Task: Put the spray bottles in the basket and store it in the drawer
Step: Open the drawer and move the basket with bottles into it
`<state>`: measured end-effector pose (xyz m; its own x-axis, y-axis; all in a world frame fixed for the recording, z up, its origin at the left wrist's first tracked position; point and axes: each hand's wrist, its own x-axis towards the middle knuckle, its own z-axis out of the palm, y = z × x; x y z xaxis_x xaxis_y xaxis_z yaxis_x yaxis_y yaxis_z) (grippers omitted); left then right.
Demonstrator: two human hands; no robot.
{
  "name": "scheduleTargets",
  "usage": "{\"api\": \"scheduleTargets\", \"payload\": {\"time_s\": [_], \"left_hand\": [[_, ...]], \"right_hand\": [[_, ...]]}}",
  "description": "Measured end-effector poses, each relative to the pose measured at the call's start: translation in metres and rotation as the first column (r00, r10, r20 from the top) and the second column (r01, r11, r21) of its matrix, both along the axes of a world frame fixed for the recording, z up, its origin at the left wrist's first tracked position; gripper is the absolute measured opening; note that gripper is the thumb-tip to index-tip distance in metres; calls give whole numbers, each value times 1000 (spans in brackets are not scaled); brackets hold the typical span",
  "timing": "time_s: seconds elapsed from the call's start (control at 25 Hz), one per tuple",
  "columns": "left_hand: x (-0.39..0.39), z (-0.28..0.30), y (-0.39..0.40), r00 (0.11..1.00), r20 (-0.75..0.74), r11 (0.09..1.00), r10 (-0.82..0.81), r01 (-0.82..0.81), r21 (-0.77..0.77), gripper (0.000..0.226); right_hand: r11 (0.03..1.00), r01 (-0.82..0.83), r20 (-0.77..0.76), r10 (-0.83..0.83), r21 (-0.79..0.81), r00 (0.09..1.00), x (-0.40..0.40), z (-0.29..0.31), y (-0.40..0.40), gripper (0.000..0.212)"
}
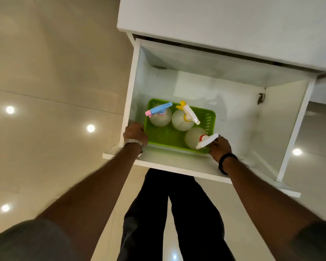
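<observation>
Both hands grip the green basket [166, 136] in the open white drawer [239, 113]: left hand [135, 133] and right hand [219, 146] at opposite ends. Three spray bottles stand inside (blue-headed [159, 113], yellow-headed [184, 117], white-headed [198, 140]), under the cabinet top [224, 21].

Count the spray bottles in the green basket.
3: blue-headed bottle back left, yellow-headed bottle beside it, red-collared bottle front right by the right hand. None seem hidden.

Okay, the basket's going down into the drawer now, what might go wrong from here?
The left hand sits between the green plastic basket and the white drawer side wall, so fingers may get pinched. The clear spray bottle with the red collar and white trigger stands at the basket's near right corner, its trigger over the rim by the right hand; a bump might tip it.
</observation>
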<state>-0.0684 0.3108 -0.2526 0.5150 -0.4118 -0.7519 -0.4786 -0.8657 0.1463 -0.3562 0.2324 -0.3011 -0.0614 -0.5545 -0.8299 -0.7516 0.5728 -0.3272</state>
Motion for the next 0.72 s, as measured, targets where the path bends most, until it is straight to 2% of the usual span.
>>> {"api": "scheduleTargets", "payload": {"time_s": [0.24,0.4,0.6,0.72], "left_hand": [[-8,-14,4,986,-162,995,-26,41,95,32],[-5,-22,7,973,-214,993,82,-61,100,30],[-8,-20,5,970,-224,989,89,-60,136,24],[-4,-13,4,962,-260,983,86,-39,178,15]], "right_hand": [[1000,-10,-6,10,-29,1000,16,-10,2,26],[999,-16,35,14,48,999,17,-12,-1,27],[990,-47,134,29,134,991,14,-11,-1,42],[960,-198,179,163,197,970,12,-11,-2,60]]}}
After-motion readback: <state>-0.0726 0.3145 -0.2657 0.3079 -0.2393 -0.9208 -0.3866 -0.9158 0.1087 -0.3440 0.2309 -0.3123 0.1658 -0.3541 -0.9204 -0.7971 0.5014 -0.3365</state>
